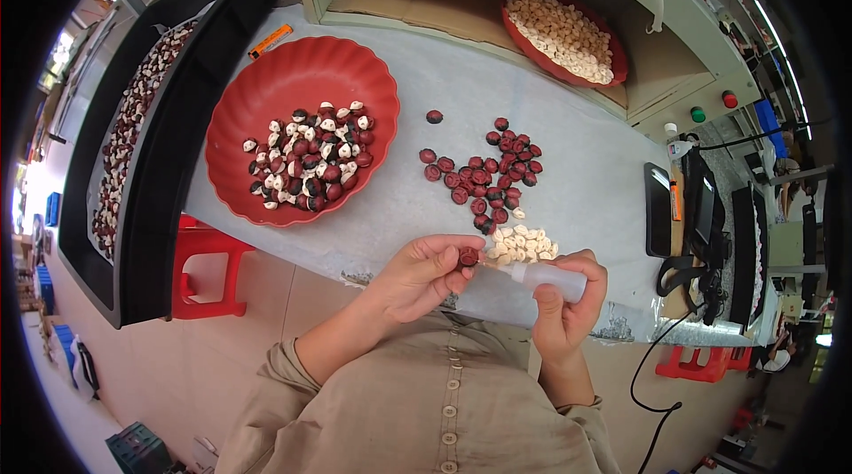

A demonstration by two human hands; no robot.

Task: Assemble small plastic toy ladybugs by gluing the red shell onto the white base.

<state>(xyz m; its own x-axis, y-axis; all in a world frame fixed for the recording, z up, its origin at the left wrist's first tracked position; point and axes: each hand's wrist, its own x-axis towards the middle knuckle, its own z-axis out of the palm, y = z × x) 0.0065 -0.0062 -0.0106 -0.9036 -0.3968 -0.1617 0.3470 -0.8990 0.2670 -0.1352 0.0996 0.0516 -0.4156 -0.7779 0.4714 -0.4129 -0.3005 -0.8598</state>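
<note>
Between the thumb and fingers of my left hand (410, 280) is a small round dark red piece (469, 256), held up over the table's near edge. My right hand (571, 312) is wrapped round a translucent squeeze bottle (555, 280), tipped sideways so its thin nozzle points at the piece. Whether the nozzle touches it I cannot tell. Just beyond lies a small heap of cream-coloured pieces (525, 243), partly behind the bottle. Farther out, many loose dark red and black pieces (480, 177) are spread on the white-covered table (404, 75).
At left stands a scalloped red bowl (266, 66) with red, black and white pieces. A long black tray (191, 110) of similar pieces is beyond it. An orange box (270, 41) lies behind the bowl. A red dish (621, 70) of cream pieces sits in a pale cabinet (657, 88).
</note>
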